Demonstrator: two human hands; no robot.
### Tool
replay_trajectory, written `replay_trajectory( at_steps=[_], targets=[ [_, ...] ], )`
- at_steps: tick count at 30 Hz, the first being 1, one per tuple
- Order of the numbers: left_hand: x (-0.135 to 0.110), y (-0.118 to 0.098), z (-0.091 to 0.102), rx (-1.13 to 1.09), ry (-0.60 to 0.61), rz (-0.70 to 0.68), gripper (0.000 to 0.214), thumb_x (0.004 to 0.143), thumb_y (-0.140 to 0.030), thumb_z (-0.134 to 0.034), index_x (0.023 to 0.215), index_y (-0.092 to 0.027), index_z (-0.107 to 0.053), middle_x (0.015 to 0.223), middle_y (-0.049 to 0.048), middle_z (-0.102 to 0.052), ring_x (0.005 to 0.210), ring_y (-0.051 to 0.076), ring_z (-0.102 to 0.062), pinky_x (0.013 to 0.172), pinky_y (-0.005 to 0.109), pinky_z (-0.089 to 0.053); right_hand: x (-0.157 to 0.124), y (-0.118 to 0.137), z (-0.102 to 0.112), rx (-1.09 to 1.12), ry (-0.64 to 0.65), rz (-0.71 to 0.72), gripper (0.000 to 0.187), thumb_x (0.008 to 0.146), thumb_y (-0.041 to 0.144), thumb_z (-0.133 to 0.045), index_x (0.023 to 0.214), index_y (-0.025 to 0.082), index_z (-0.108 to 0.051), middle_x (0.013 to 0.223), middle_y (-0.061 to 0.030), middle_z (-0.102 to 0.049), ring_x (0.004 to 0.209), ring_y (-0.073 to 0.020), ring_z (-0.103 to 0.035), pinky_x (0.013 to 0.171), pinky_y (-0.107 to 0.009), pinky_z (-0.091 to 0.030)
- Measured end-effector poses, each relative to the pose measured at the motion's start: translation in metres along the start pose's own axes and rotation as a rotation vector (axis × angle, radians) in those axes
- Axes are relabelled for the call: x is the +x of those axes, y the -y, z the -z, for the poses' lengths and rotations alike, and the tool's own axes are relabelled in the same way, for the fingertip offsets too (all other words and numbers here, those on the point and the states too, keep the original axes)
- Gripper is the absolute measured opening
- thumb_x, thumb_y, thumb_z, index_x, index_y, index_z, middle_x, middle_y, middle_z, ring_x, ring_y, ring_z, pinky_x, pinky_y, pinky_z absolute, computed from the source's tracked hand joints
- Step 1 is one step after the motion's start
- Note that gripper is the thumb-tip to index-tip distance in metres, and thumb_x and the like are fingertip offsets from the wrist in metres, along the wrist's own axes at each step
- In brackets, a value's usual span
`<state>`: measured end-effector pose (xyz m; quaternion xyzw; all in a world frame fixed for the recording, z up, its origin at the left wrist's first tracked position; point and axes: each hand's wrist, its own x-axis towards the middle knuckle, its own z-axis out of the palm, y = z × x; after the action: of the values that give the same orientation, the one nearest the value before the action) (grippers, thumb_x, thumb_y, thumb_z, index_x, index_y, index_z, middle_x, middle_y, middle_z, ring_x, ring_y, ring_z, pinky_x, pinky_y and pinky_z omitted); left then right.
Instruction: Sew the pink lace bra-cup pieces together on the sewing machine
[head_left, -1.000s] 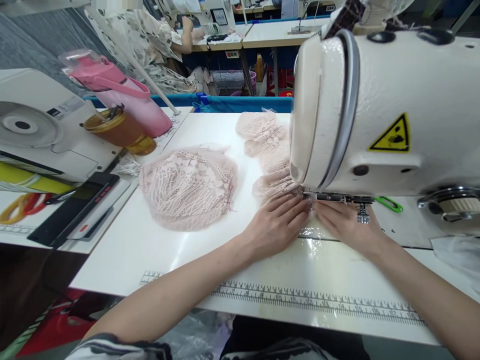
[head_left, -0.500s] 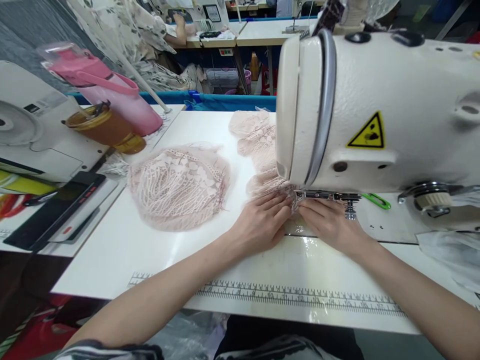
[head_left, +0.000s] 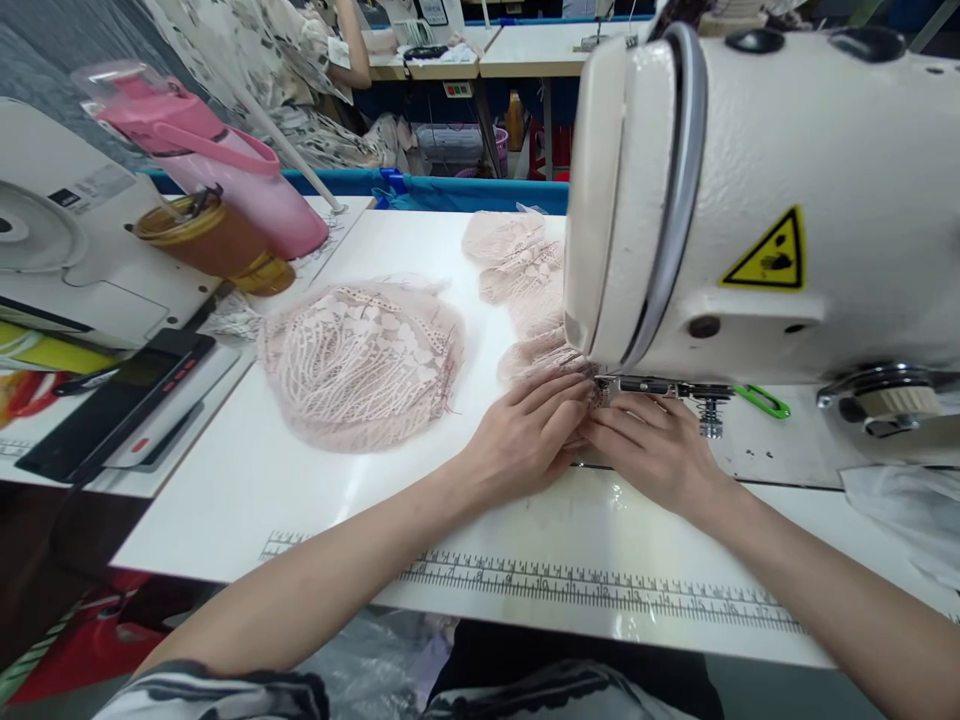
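Both my hands lie on a strip of pale pink lace [head_left: 540,300] at the foot of a cream sewing machine [head_left: 757,200]. My left hand [head_left: 529,435] rests palm down with its fingers stretched out and pressed on the lace just left of the presser foot [head_left: 611,385]. My right hand [head_left: 652,445] lies flat beside it, fingertips at the foot on the same lace. The needle is hidden behind the machine head. The lace runs back behind the machine.
A pile of pink lace pieces [head_left: 360,360] lies on the white table [head_left: 300,490] to the left. A pink bottle [head_left: 217,165], a brown cup [head_left: 202,235] and a black control panel [head_left: 112,400] stand at far left. Another person [head_left: 285,70] sits behind. A ruler [head_left: 600,590] is printed on the front edge.
Both hands have drawn slightly back toward me and closer together on the lace at the presser foot. The camera has shifted a little.
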<state>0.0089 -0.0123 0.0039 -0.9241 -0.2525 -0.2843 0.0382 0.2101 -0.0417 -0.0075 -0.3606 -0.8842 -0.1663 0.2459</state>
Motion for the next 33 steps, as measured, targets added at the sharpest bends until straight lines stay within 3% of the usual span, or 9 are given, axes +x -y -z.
replay_trajectory(
  at_steps=[7, 10, 18, 24, 33],
  targets=[
    [-0.0060, 0.0064, -0.0037, 0.009, 0.191, -0.040, 0.037, 0.097, -0.024, -0.044, 0.129, -0.012, -0.054, 0.132, 0.0093, -0.060, 0.123, 0.022, -0.057, 0.111, 0.043, -0.043, -0.0046, 0.0025, 0.0026, 0.083, 0.003, -0.055, 0.020, 0.084, 0.002, -0.056, 0.092, 0.020, -0.062, 0.086, 0.0057, -0.073, 0.094, -0.0105, -0.062, 0.087, -0.028, -0.038],
    [-0.0083, 0.0086, -0.0043, 0.022, 0.248, -0.043, 0.038, 0.097, -0.024, -0.043, 0.131, -0.013, -0.055, 0.135, 0.0088, -0.058, 0.126, 0.023, -0.055, 0.111, 0.044, -0.042, -0.0050, 0.0031, 0.0028, 0.071, -0.025, -0.058, 0.021, 0.083, 0.002, -0.058, 0.092, 0.021, -0.063, 0.084, 0.0068, -0.073, 0.091, -0.0097, -0.062, 0.085, -0.028, -0.038],
    [-0.0065, 0.0081, -0.0020, 0.021, 0.225, -0.037, 0.034, 0.096, -0.025, -0.044, 0.124, -0.013, -0.061, 0.132, 0.0083, -0.060, 0.125, 0.024, -0.056, 0.110, 0.043, -0.043, -0.0024, 0.0022, 0.0052, -0.027, -0.052, -0.102, 0.016, 0.089, 0.026, -0.061, 0.104, 0.020, -0.062, 0.100, 0.0015, -0.073, 0.093, -0.0143, -0.063, 0.082, -0.032, -0.038],
    [-0.0070, 0.0094, -0.0037, 0.006, 0.209, -0.038, 0.036, 0.096, -0.026, -0.044, 0.125, -0.012, -0.060, 0.131, 0.0088, -0.061, 0.124, 0.024, -0.056, 0.109, 0.043, -0.044, -0.0003, 0.0010, 0.0030, 0.021, 0.040, -0.028, 0.015, 0.087, 0.008, -0.056, 0.091, 0.022, -0.063, 0.093, 0.0038, -0.072, 0.094, -0.0132, -0.062, 0.076, -0.029, -0.041],
    [-0.0065, 0.0086, -0.0031, 0.021, 0.243, -0.032, 0.039, 0.096, -0.027, -0.043, 0.130, -0.013, -0.057, 0.134, 0.0080, -0.059, 0.127, 0.025, -0.054, 0.108, 0.045, -0.043, -0.0024, 0.0028, 0.0040, 0.064, 0.016, -0.049, 0.021, 0.084, 0.003, -0.056, 0.088, 0.022, -0.065, 0.086, 0.0055, -0.073, 0.088, -0.0113, -0.064, 0.084, -0.029, -0.045]
  ],
)
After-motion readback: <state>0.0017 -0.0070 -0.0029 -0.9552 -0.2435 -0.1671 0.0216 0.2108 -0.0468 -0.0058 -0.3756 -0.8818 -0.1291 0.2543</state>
